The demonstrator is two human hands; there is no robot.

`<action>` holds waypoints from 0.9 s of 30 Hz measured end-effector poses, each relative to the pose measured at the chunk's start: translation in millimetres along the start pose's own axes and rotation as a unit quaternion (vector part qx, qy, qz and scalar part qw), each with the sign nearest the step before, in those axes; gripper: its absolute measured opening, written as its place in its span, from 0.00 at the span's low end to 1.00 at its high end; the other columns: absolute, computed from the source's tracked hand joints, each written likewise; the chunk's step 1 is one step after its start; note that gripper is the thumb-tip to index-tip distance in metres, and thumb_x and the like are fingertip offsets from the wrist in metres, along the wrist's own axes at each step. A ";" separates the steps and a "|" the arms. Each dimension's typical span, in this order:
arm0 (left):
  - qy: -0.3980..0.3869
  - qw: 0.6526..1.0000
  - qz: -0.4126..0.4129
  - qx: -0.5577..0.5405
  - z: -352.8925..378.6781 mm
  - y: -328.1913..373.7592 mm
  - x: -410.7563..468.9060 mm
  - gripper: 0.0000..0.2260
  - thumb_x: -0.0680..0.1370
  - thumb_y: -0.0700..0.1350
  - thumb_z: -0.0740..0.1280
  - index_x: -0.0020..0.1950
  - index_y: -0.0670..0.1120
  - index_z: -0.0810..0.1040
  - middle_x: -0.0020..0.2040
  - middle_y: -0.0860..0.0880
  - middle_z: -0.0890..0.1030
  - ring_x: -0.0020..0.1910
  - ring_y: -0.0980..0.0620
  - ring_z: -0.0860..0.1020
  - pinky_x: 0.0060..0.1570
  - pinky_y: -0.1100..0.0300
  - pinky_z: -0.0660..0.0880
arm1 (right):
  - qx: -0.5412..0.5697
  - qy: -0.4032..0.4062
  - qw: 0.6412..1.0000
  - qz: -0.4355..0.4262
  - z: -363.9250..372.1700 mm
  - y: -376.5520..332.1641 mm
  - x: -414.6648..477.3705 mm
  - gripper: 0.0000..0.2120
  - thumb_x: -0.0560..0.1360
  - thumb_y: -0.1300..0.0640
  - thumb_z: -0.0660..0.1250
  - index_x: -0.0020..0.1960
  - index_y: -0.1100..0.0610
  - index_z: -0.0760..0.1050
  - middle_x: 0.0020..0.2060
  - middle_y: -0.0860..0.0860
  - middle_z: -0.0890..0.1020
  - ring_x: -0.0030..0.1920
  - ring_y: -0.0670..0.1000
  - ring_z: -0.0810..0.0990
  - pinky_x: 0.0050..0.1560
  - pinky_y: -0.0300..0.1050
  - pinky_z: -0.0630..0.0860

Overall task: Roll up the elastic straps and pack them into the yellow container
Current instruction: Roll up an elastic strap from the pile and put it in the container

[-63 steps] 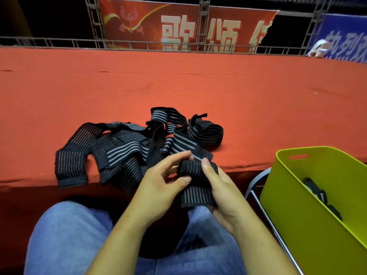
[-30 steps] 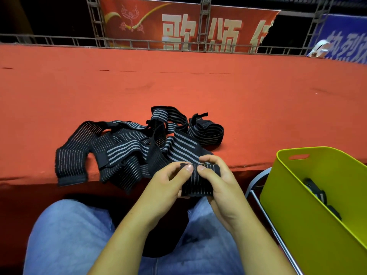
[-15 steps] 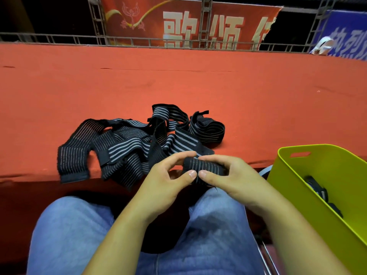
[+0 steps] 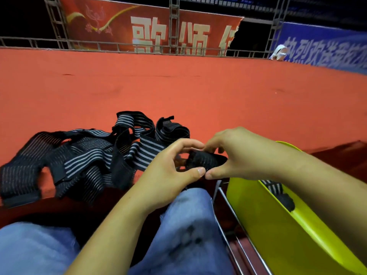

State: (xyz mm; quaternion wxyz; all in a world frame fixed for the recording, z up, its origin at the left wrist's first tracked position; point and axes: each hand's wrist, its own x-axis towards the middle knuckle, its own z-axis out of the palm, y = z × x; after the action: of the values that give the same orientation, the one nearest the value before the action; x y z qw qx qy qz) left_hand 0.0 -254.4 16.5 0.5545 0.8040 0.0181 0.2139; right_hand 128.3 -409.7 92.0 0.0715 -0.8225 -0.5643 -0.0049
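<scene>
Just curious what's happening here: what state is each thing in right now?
Roll: rolled up, held between both hands.
Left hand: pinches the roll.
Right hand: pinches the roll.
Pile: unrolled, tangled, lying on the red cloth.
Container: open, with packed straps inside.

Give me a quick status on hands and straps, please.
Left hand and right hand both pinch the rolled strap. Loose straps heaped on the red surface. Yellow container at right, packed straps inside; nothing in the way.
</scene>
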 end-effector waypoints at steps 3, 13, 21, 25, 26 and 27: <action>-0.017 1.000 0.008 -0.011 19.3 9.2 12.2 0.19 0.77 0.37 0.75 0.63 0.55 0.79 0.59 0.55 0.83 0.55 0.60 0.83 0.53 0.68 0.77 | -0.024 0.003 1.000 0.015 -10.8 16.6 -13.5 0.16 0.71 0.40 0.78 0.53 0.48 0.84 0.43 0.48 0.85 0.43 0.49 0.80 0.46 0.49 0.74; -0.049 0.998 0.010 -0.025 74.9 24.7 44.4 0.21 0.75 0.37 0.77 0.61 0.58 0.79 0.56 0.55 0.84 0.54 0.56 0.85 0.56 0.58 0.81 | -0.007 0.026 0.999 0.040 -23.5 74.9 -48.9 0.14 0.70 0.41 0.79 0.48 0.50 0.84 0.31 0.47 0.78 0.36 0.42 0.76 0.33 0.39 0.67; -0.091 0.996 0.002 0.008 105.7 18.8 52.7 0.20 0.80 0.43 0.73 0.68 0.61 0.74 0.64 0.58 0.80 0.62 0.63 0.80 0.66 0.57 0.77 | -0.018 -0.044 0.995 0.089 -21.4 144.5 -86.8 0.15 0.69 0.46 0.81 0.53 0.46 0.84 0.45 0.43 0.83 0.43 0.43 0.79 0.45 0.42 0.74; -0.145 0.985 0.010 0.093 113.1 8.4 51.0 0.16 0.82 0.51 0.70 0.68 0.64 0.75 0.66 0.67 0.78 0.69 0.70 0.72 0.72 0.59 0.69 | -0.080 -0.180 0.972 0.128 12.6 185.9 -103.9 0.18 0.70 0.47 0.81 0.58 0.49 0.83 0.50 0.47 0.82 0.51 0.52 0.80 0.51 0.47 0.76; -0.157 0.981 0.013 0.114 115.7 7.8 50.4 0.15 0.82 0.52 0.70 0.68 0.65 0.75 0.67 0.69 0.77 0.69 0.71 0.70 0.72 0.61 0.67 | -0.093 -0.209 0.965 0.131 21.8 193.4 -105.8 0.19 0.71 0.47 0.80 0.60 0.49 0.83 0.52 0.48 0.80 0.54 0.53 0.80 0.52 0.46 0.75; -0.166 0.977 0.015 0.129 118.6 6.9 50.1 0.15 0.82 0.54 0.69 0.67 0.66 0.75 0.67 0.70 0.76 0.70 0.72 0.69 0.71 0.64 0.66 | -0.103 -0.237 0.957 0.134 30.9 199.6 -106.7 0.21 0.71 0.48 0.80 0.62 0.50 0.82 0.53 0.50 0.77 0.56 0.54 0.78 0.53 0.44 0.73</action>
State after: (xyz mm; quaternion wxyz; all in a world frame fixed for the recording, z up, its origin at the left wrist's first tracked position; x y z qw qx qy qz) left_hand 87.2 -348.5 4.1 0.4376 0.8935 -0.0592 0.0814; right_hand 272.7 -575.4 29.5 -0.1493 -0.8711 -0.4460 0.1415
